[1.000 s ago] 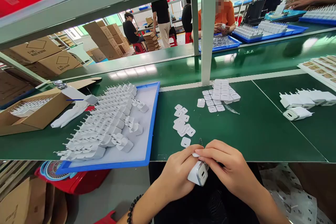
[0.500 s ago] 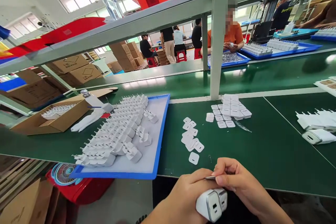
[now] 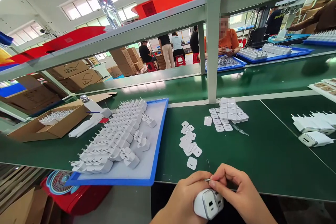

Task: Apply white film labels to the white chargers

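Note:
Near the front edge of the green bench, my left hand (image 3: 181, 192) is wrapped round two white chargers (image 3: 206, 205); their port ends face me, with dark slots showing. My right hand (image 3: 233, 185) pinches a thin flat piece (image 3: 207, 180) between thumb and forefinger. That piece appears edge-on and touches my left forefinger, so its face is hidden. Just beyond my hands lie loose white square plates (image 3: 192, 163), some with a slot. Further back sits a stack of similar white squares (image 3: 231, 108) with dark print on some.
A blue-rimmed tray (image 3: 160, 140) at left carries rows of white plug chargers (image 3: 118, 136). Behind it stands an open cardboard box (image 3: 56, 131). More chargers (image 3: 313, 126) lie at right. A shelf post (image 3: 212, 42) rises mid-bench. A person in orange (image 3: 229, 40) sits opposite.
The view has tilted up slightly. My hands keep almost the same pose, with the right fingers still pinching the thin piece against my left forefinger.

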Tool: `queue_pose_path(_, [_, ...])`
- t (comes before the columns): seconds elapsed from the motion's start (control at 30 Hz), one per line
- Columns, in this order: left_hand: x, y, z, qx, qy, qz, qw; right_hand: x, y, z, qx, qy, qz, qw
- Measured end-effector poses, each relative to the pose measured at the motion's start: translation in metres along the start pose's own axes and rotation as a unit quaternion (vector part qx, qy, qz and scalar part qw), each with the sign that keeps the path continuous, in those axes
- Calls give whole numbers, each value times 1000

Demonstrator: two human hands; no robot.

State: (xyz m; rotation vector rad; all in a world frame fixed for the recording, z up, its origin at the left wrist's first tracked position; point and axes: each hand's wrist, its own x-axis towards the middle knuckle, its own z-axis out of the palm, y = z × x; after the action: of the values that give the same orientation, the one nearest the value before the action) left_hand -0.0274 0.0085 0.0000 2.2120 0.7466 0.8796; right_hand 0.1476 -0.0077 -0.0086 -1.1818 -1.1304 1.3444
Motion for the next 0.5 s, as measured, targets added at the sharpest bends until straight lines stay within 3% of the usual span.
queue_pose_path(0.17, [8,5,-4,-32,-8,22,999,2,0,-5,106,-34,47,993])
queue_pose_path(0.37, [9,12,0,-16,35,-13,999,-5,-3,0,70,30,1,997])
queue_pose_path(0.5, [9,15,1,-27,54,-28,998,-5,-9,-2,78,37,-4,996])
